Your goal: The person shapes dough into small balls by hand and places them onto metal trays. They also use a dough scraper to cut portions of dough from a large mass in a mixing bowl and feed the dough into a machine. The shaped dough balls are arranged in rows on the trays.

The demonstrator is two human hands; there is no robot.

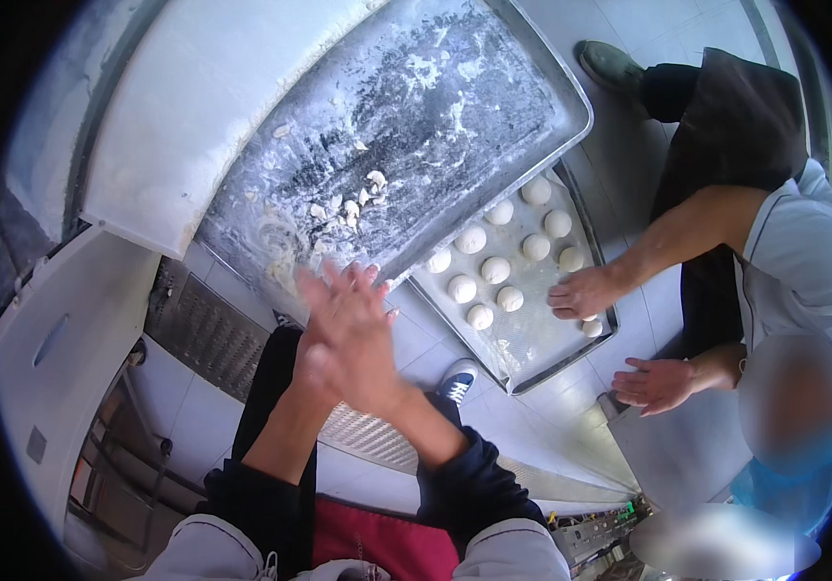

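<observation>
My left hand (314,356) and my right hand (365,348) are pressed together, palm to palm, blurred by motion, above the near corner of a large floured metal tray (488,167). Flour whitens my fingers. Just beyond the fingertips, small dough scraps (352,210) lie on that tray. To its right, partly under its edge, a lower tray (532,363) with a clear sheet carries several round dough balls (495,270). Whether anything lies between my palms is hidden.
At right a co-worker's hand (583,294) touches the lower tray's dough balls; their other hand (655,385) is held palm up. A white work surface (191,94) adjoins the floured tray at left. Below are the tiled floor (416,330) and a perforated metal floor grate (220,334).
</observation>
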